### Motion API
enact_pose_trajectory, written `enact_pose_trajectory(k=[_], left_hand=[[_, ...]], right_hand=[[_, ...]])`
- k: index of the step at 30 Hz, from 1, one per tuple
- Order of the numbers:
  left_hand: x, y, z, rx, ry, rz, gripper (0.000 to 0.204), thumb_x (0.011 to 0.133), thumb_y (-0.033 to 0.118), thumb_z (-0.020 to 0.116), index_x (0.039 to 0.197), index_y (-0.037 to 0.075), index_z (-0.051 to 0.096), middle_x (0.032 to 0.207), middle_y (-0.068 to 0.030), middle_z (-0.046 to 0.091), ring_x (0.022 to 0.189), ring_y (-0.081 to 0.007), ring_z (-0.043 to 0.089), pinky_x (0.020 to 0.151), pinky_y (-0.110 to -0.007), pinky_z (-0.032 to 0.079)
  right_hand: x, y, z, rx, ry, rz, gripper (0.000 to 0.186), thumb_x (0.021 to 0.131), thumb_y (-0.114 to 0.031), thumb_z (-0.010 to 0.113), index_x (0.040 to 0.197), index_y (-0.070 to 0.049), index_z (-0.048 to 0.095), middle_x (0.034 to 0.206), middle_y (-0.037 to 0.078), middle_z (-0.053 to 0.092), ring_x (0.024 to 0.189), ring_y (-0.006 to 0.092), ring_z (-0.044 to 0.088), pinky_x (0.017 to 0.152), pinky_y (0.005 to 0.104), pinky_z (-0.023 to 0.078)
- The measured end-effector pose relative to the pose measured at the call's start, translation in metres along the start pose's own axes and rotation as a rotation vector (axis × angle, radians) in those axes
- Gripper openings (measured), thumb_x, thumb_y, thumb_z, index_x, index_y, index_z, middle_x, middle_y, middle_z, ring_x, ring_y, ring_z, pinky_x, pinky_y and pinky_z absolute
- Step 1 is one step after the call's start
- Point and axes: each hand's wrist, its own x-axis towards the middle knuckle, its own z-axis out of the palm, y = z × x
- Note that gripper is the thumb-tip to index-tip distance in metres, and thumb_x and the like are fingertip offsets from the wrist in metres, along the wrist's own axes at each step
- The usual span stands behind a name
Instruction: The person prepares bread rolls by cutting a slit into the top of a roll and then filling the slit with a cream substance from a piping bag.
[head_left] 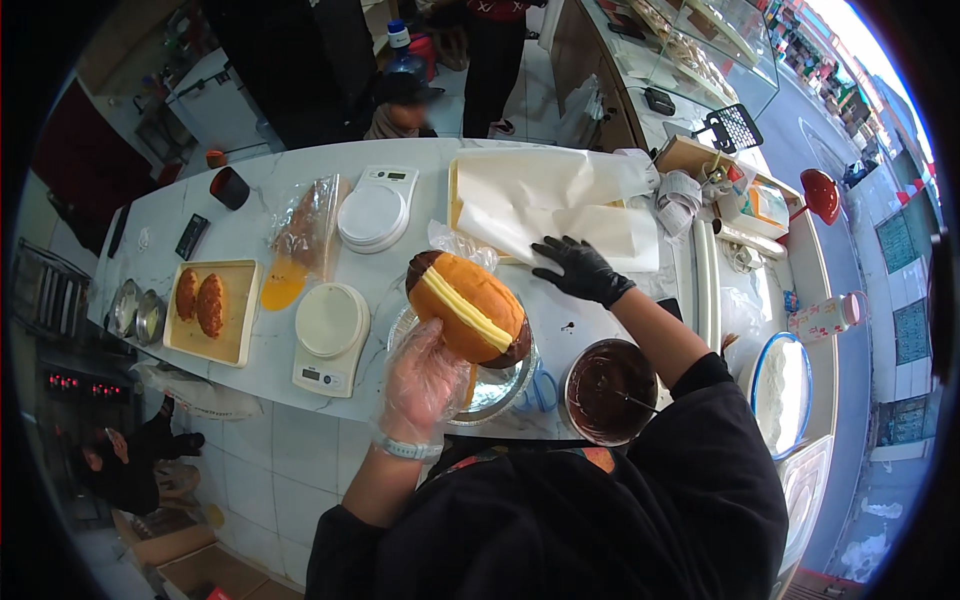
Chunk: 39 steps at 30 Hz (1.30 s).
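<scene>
**Filled roll in the left grip, right grip at the paper**

In the head view, the only one, the left grip (425, 375), in a clear plastic glove, is closed around the near side of a bread roll (480, 285). The roll is held tilted above the surface (235, 235), a strip of yellow filling facing up and both ends coated dark. Under it, just beyond the left grip, sits a round silver pan (500, 392).

The right grip (582, 273), black-gloved, has its fingers spread at the near edge of white paper (590, 220) lying over a shallow tray (453, 195). It has hold of nothing I can make out; whether the fingertips press on the paper or hover just over it, I cannot tell.

Nearer the body than the right grip stands a bowl (572, 408) of dark coating with a utensil in it; blue scissors (543, 388) lie between that bowl and the left grip. Left of the left grip is a kitchen scale (330, 345).

The step looks like finishing a filled, end-dipped roll while readying the paper. The next move probably calls for smoothing the paper flat, then lowering the roll gently, coated ends kept from smearing.
</scene>
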Motion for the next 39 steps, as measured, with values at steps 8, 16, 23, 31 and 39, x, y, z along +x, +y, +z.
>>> enact_pose_trajectory(k=[8, 16, 23, 31, 39], left_hand=[[-0.003, 0.008, 0.008, -0.009, -0.002, 0.020, 0.033, 0.089, 0.009, 0.045, 0.120, -0.004, 0.044, 0.113, -0.0158, 0.055, 0.106, -0.0267, 0.054, 0.093, -0.040, 0.043], [-0.002, 0.010, -0.004, -0.046, 0.030, 0.019, 0.034, 0.089, 0.009, 0.046, 0.120, -0.005, 0.043, 0.116, -0.0170, 0.053, 0.110, -0.0274, 0.051, 0.095, -0.041, 0.040], [-0.003, 0.013, -0.003, -0.031, 0.053, -0.001, 0.029, 0.088, 0.007, 0.048, 0.114, -0.004, 0.047, 0.111, -0.0155, 0.056, 0.104, -0.0259, 0.055, 0.091, -0.040, 0.044], [0.005, 0.012, 0.010, 0.014, 0.027, -0.033, 0.026, 0.088, 0.008, 0.050, 0.111, -0.004, 0.050, 0.107, -0.0141, 0.058, 0.099, -0.0243, 0.058, 0.087, -0.037, 0.047], [0.021, 0.014, 0.006, 0.032, -0.018, -0.049, 0.025, 0.088, 0.009, 0.050, 0.109, -0.004, 0.051, 0.106, -0.0140, 0.059, 0.099, -0.0240, 0.058, 0.088, -0.037, 0.047]], right_hand=[[0.055, 0.003, -0.004, 0.114, 0.165, 0.065, 0.059, 0.085, -0.054, 0.042, 0.132, -0.018, 0.037, 0.140, 0.014, 0.030, 0.129, 0.0377, 0.025, 0.101, 0.0591, 0.017], [0.093, 0.017, 0.024, -0.160, -0.159, 0.126, 0.080, 0.074, -0.072, 0.040, 0.139, -0.030, 0.021, 0.147, 0.011, 0.011, 0.134, 0.0391, 0.007, 0.100, 0.0645, 0.005], [0.096, 0.003, 0.031, -0.131, -0.199, 0.030, 0.071, 0.079, -0.065, 0.042, 0.139, -0.033, 0.021, 0.147, 0.012, 0.011, 0.134, 0.0389, 0.009, 0.101, 0.0627, 0.006], [0.106, 0.034, -0.016, 0.610, -0.062, 0.088, 0.033, 0.086, -0.032, 0.055, 0.113, -0.013, 0.059, 0.119, 0.012, 0.055, 0.115, 0.0206, 0.048, 0.100, 0.0346, 0.035], [0.066, 0.056, -0.054, 0.510, 0.159, 0.210, 0.022, 0.087, -0.017, 0.050, 0.097, -0.004, 0.064, 0.099, 0.009, 0.064, 0.091, 0.0192, 0.061, 0.081, 0.0300, 0.047]])
